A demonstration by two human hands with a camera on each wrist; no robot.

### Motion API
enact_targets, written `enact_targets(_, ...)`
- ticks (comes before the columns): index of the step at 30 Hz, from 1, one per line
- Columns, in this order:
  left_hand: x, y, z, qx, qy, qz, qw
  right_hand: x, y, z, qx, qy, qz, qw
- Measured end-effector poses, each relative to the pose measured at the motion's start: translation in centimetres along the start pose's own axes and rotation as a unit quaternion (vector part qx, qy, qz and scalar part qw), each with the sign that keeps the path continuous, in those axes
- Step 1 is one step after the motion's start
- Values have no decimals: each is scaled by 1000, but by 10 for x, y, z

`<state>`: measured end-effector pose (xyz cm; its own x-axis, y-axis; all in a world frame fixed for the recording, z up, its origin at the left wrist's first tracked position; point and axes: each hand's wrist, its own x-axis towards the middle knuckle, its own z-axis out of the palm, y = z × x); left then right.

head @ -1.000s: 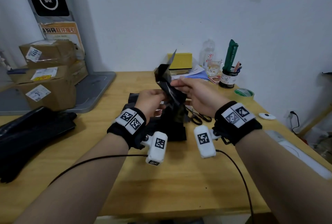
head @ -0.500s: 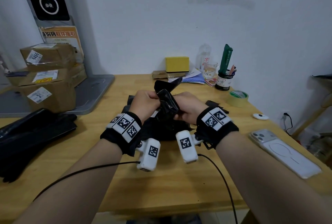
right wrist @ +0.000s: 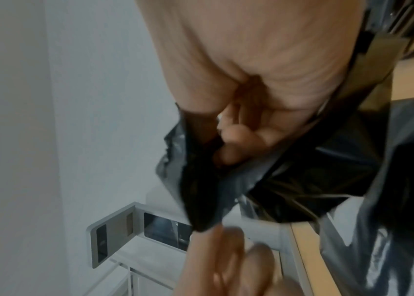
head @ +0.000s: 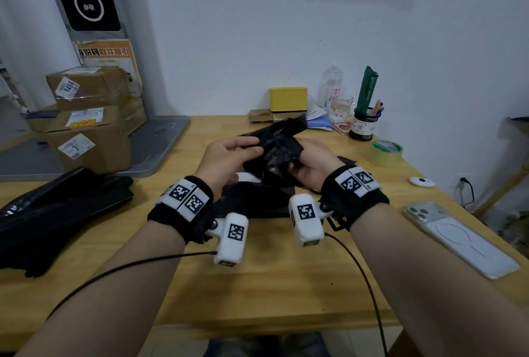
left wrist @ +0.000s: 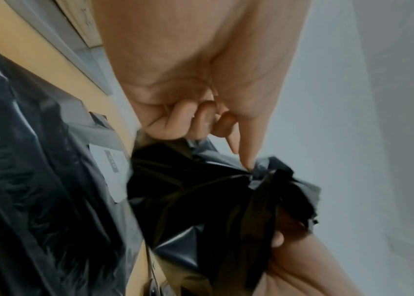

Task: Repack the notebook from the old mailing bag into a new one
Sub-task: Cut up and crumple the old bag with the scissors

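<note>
i'm gripping the crumpled bag point(head: 279, 147) between my left hand point(head: 229, 156) at 9 o'clock and right hand point(head: 310, 165) at 3, its long axis running toward 1 o'clock.

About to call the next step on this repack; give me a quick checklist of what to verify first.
1. Left hand grips the crumpled black bag: ok.
2. Right hand grips it too: ok.
3. Bag lifted off the table: ok.
4. Notebook out of the bag: cannot tell.
5. Spare black bags lying on the left: ok.
6. Phone apart from the work area: ok.
</note>
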<state>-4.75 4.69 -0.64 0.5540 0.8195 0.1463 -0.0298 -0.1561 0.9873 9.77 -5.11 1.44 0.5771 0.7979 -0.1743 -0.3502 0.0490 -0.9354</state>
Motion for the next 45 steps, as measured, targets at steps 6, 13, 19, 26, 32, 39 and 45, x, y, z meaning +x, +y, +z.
enact_targets(6,-10,3,-11,89,-149,-120,977,10,-8,-2,158,20,-105,982)
enact_targets(13,-4,6,7,-75,-51,-133,987,-5,5,5,13,-61,-66,996)
enact_targets(19,-4,9,5,-154,-59,-99,981,-19,7,1,-117,-113,-46,986)
enact_targets(26,-2,5,9,-135,-3,-14,991,-11,10,0,-208,-78,-28,975)
enact_targets(32,-9,5,14,-127,-28,34,991,-9,7,-8,-253,-97,-6,963)
enact_targets(39,-10,3,12,63,-92,-2,994,0,5,-25,-290,-30,-17,956)
enact_targets(45,-5,1,22,279,-79,29,957,6,8,-33,-308,14,-23,951)
